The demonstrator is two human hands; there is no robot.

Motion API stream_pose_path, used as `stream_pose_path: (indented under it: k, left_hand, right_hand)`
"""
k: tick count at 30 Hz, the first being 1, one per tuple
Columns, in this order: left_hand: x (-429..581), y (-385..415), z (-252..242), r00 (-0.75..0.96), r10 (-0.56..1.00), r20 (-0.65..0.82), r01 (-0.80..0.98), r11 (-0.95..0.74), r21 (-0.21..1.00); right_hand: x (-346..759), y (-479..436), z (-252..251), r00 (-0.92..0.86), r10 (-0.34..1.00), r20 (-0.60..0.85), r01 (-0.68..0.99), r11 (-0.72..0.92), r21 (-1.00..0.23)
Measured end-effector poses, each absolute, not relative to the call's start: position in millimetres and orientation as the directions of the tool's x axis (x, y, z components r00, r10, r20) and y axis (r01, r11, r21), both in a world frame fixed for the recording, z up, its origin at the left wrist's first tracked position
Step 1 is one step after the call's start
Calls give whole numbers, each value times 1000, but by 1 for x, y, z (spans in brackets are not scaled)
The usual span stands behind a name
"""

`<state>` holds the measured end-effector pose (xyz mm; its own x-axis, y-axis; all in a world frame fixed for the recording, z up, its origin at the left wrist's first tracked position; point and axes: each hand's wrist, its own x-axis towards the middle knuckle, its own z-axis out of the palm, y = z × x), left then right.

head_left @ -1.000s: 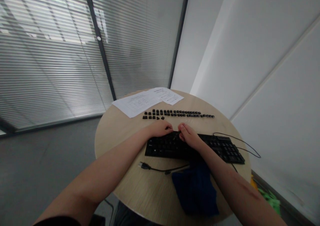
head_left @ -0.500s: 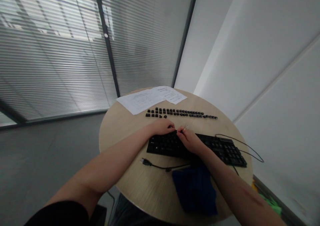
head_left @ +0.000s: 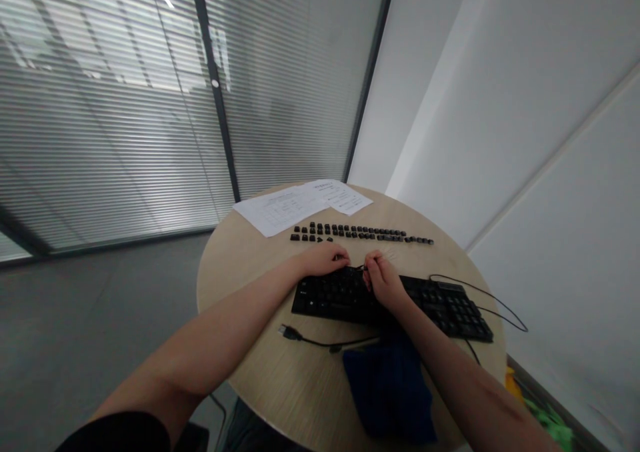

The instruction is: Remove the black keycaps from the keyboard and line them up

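Observation:
A black keyboard (head_left: 335, 300) lies across the round table. My left hand (head_left: 324, 259) rests at its back left edge, fingers curled and closed; what they hold, if anything, is hidden. Over the middle of the keyboard, my right hand (head_left: 384, 280) is closed in a pinch on a thin wire tool (head_left: 388, 256), which looks like a keycap puller. Its pale wires stick out behind the fingers. A small dark piece (head_left: 358, 267) shows between both hands, too small to make out. Loose black keycaps (head_left: 342, 231) stand in rows behind the keyboard.
Printed papers (head_left: 285, 209) lie at the back left of the table (head_left: 265, 379). In front of the keyboard are a USB plug on its cable (head_left: 293, 333) and a dark blue cloth (head_left: 387, 392). A cable (head_left: 500, 295) loops past the right edge.
My right hand has moved slightly right, away from my left hand, so a gap now shows between them. The left hand stays at the keyboard's back edge. The view has tilted slightly.

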<state>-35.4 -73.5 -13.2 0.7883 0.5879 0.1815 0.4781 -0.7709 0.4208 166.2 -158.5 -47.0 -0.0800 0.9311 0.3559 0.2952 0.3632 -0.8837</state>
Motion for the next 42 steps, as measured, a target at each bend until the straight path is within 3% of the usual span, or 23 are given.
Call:
stream_pose_path:
  k: [8,15,23,30,33,37,42]
  left_hand:
    - [-38,-84,4,789,568,235,337,-719,608]
    - [-33,-90,4,785,573,235,359,-729,582]
    - [-40,-86,8,767,598,231,424,-744,517]
    - [-66,-49,30,475,803,361,527,-588,613]
    - [-63,-33,34,422,802,422,628,-595,502]
    - [-45,-24,19,576,759,304,712,-648,270]
    - [-32,-19,-1,628,735,257,741,-666,93]
  right_hand:
    - [165,-159,-43,-2,907,422,391,389,-834]
    - [164,-162,-36,-43,908,418,432,394,-811]
    - [162,-163,-25,-85,877,472,568,432,-701]
    - [178,-155,-25,110,866,489,552,356,-754]
    - [184,-152,-25,149,858,492,533,349,-771]
    - [186,-153,-23,152,850,504,520,365,-772]
    - [186,-155,-20,140,848,512,513,381,-770]
